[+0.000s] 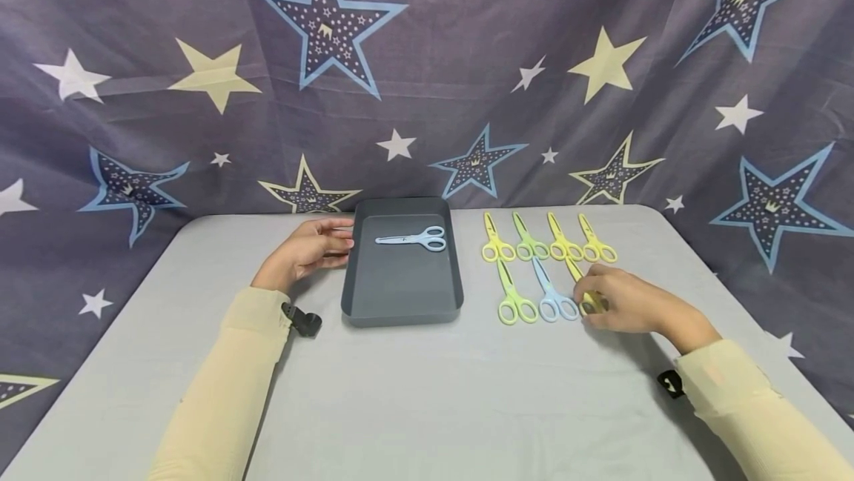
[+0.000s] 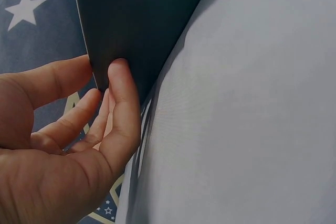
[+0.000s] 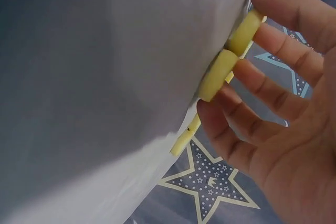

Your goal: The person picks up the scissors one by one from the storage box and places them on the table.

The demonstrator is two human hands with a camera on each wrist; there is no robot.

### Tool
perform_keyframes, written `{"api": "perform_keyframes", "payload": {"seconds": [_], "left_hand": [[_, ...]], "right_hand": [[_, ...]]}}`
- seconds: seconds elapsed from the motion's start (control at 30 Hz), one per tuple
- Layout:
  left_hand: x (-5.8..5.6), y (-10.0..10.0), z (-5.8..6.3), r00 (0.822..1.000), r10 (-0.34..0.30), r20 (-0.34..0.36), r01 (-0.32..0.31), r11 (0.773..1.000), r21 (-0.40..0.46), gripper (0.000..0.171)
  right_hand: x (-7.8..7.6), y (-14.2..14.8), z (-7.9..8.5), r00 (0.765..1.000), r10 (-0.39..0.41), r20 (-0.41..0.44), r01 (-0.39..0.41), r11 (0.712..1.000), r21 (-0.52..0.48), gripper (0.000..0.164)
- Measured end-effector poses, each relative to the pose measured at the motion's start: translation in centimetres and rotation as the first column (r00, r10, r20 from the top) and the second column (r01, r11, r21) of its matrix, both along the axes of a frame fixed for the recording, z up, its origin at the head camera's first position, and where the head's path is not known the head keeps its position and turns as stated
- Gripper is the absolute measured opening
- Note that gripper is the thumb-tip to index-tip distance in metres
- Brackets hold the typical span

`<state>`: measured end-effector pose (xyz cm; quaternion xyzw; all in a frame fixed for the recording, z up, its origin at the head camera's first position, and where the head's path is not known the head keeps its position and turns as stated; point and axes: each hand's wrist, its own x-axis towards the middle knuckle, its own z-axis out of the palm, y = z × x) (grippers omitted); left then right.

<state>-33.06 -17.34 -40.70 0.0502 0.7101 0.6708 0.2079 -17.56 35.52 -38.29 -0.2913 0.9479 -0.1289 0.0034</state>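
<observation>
My left hand (image 1: 312,250) touches the left wall of a dark grey tray (image 1: 400,288); in the left wrist view its fingertips rest against the tray's outer side (image 2: 136,19). Inside the tray lies one pair of light blue scissors (image 1: 427,239), blades pointing left. Over to the right, my right hand (image 1: 630,299) grips a pair of yellow scissors (image 1: 575,269) by the handles, thumb and fingers round the two loops (image 3: 218,74). The hand partly hides those handles. Just left of it lie light blue scissors (image 1: 550,296) and green scissors (image 1: 510,296).
Behind that front row is a back row with yellow scissors (image 1: 494,240), green scissors (image 1: 524,236) and two more yellow pairs, blades pointing away. Everything is on a pale cloth-covered table (image 1: 427,399). A star-patterned curtain (image 1: 414,58) hangs at its far edge.
</observation>
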Motion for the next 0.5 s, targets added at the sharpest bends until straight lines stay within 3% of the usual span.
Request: {"api": "perform_keyframes", "payload": {"seconds": [0.23,0.5], "left_hand": [[0.0,-0.2,-0.1,1.0,0.005,0.005,-0.005,1.0,-0.009,0.064],[-0.1,0.0,-0.2,1.0,0.009,0.002,-0.009,1.0,-0.004,0.064]], "right_hand": [[-0.2,0.0,0.2,0.999,-0.01,0.032,0.01,1.0,0.011,0.026],[-0.7,-1.2,1.4,1.0,0.003,-0.029,-0.003,1.0,0.006,0.021]]}}
